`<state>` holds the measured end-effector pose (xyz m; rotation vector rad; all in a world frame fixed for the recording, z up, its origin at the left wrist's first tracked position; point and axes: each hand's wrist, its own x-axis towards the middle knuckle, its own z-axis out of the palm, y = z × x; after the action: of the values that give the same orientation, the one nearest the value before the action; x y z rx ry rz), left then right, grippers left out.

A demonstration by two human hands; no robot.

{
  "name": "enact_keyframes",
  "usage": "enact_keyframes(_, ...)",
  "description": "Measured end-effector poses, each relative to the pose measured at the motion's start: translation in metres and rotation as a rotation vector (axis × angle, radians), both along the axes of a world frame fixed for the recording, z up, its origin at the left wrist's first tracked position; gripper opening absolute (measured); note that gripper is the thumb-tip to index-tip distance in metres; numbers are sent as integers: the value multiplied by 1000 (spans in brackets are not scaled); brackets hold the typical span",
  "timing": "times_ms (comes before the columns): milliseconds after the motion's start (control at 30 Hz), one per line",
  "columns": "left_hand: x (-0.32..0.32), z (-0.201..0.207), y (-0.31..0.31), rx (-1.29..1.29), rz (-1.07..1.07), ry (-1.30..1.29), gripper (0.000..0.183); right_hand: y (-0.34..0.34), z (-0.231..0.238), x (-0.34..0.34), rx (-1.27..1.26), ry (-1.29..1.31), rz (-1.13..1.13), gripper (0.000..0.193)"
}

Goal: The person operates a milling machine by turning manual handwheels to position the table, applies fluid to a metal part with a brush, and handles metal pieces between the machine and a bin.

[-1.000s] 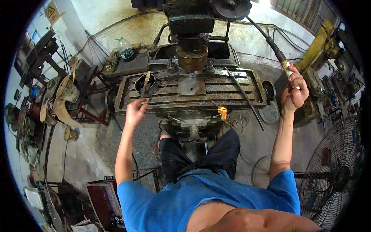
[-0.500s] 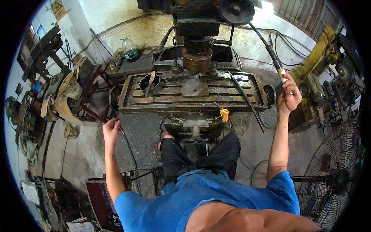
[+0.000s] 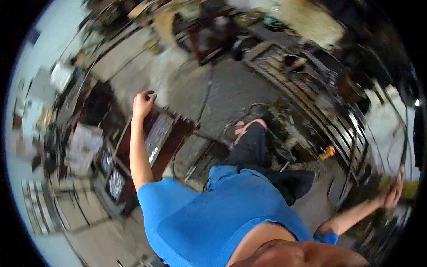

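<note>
My left hand (image 3: 144, 105) hangs in the air with loosely curled fingers, a gap showing between thumb and fingertips and nothing visible in it. Below and beside it is a dark red bench or cabinet (image 3: 172, 141) with a metal-looking piece on top. At the far right, my right hand (image 3: 390, 196) is smeared by motion, its fingers closed at the lower end of a long dark lever (image 3: 405, 149). The milling machine's slotted table (image 3: 307, 100) lies at the upper right, a dark container (image 3: 294, 63) on it. An orange-yellow object (image 3: 328, 152) sits at its near edge.
A dark red stand (image 3: 209, 38) is at the top. A cable (image 3: 207, 95) runs down across the grey floor. White papers (image 3: 86, 144) lie among clutter at left, with a pale metal rack (image 3: 40, 207) below. A round bucket-like item (image 3: 152, 46) stands on the floor.
My view has swung to the left, so the milling machine now appears tilted at the upper right. My left hand has moved over toward the red bench. My right hand stays by the lever.
</note>
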<state>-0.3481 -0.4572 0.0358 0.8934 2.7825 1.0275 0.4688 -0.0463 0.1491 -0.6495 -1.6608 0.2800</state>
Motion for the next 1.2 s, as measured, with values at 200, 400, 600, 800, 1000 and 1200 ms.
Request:
enact_keyframes(200,8,-88,-191,-158,431,-197,29,-8,48,-53,896,-292,-38,15)
enact_keyframes(400,50,-115,-206,-621,649,-196,36,10,50,-32,900,-258,-141,21)
enact_keyframes(600,48,-138,-198,-866,652,-151,31,15,63,-36,785,-268,-263,26)
enact_keyframes(800,33,-147,-163,-849,597,-161,24,-16,90,-23,529,-291,-538,33)
enact_keyframes(1000,47,-137,-177,-729,809,-118,36,-26,122,-75,412,-209,-315,22)
enact_keyframes(1200,3,-116,-162,979,475,-544,51,-6,175,-46,342,-129,-50,21)
